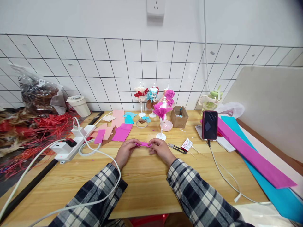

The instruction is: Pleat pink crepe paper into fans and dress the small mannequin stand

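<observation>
A narrow folded strip of magenta crepe paper (143, 144) is stretched level between my hands, just above the wooden table. My left hand (125, 151) pinches its left end. The right end is pinched by my right hand (162, 150). Straight behind the strip stands a small white dress-form stand (161, 136) wearing a ruffled magenta paper piece (162, 111). To the right of my right hand lie black thread snips (177, 148) beside a small white and red card of thread (187, 144). Cut magenta paper (122, 132) lies beyond my left hand.
Several decorated mini dress forms (141, 105) stand near the tiled wall, by a cardboard box (179, 116) and pink bowl (167, 125). A power strip (73, 145) and a white cable (104, 153) occupy the left. A phone (210, 125) and long crepe sheets (255, 151) are at right.
</observation>
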`<action>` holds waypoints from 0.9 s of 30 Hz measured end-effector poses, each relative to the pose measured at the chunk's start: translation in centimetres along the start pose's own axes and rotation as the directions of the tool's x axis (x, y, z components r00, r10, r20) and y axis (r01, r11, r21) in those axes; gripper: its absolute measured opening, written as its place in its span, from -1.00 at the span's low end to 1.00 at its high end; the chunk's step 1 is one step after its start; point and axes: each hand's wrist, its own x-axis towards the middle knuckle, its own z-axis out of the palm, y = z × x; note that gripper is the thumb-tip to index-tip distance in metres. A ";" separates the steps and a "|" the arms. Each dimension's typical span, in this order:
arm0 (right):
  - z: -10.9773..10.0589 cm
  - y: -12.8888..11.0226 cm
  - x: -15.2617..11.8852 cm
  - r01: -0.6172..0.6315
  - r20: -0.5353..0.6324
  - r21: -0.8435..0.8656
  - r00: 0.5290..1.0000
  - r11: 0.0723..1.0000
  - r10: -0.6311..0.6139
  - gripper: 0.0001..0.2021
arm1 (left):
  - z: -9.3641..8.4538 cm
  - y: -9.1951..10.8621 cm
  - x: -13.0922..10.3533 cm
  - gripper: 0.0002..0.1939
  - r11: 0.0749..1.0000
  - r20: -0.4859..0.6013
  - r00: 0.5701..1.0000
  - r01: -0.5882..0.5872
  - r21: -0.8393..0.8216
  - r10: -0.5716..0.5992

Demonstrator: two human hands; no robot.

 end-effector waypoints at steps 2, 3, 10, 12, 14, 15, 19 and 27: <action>0.0 0.3 0.2 0.036 -0.016 -0.078 0.999 0.996 -0.037 -0.85 | 0.1 0.1 0.0 -0.75 0.999 -0.017 1.000 0.022 -0.032 -0.023; 0.0 0.5 0.2 0.052 -0.022 -0.109 0.998 0.993 -0.055 -0.85 | 0.2 0.1 -0.1 -0.72 0.999 -0.025 0.999 0.035 -0.023 -0.035; -0.3 0.2 0.1 0.029 -0.142 -0.144 0.989 0.989 -0.049 -0.88 | 0.4 0.4 -0.1 -0.64 0.983 -0.075 0.996 0.057 0.175 -0.044; -0.4 -0.2 0.0 0.018 -0.180 -0.064 0.983 0.998 -0.029 -0.82 | 0.4 0.6 -0.1 -0.64 0.979 -0.085 0.996 0.046 0.197 -0.030; -0.5 -0.6 -0.1 0.007 -0.173 -0.019 0.985 1.000 -0.010 -0.71 | 0.5 0.8 -0.2 -0.65 0.976 -0.082 0.996 0.038 0.214 -0.021; -0.5 -0.6 -0.1 -0.004 -0.146 -0.019 0.989 1.000 0.001 -0.67 | 0.5 0.9 -0.2 -0.65 0.975 -0.078 0.997 0.036 0.219 -0.019; -0.4 -0.3 0.0 -0.044 -0.036 -0.061 0.998 0.997 0.042 -0.63 | 0.5 1.1 -0.4 -0.65 0.971 -0.041 0.999 0.026 0.238 -0.016; -0.2 0.1 0.4 0.035 -0.109 -0.013 0.993 0.999 -0.036 -0.54 | 1.0 1.1 -0.1 -0.60 0.998 -0.140 0.990 0.023 0.057 -0.015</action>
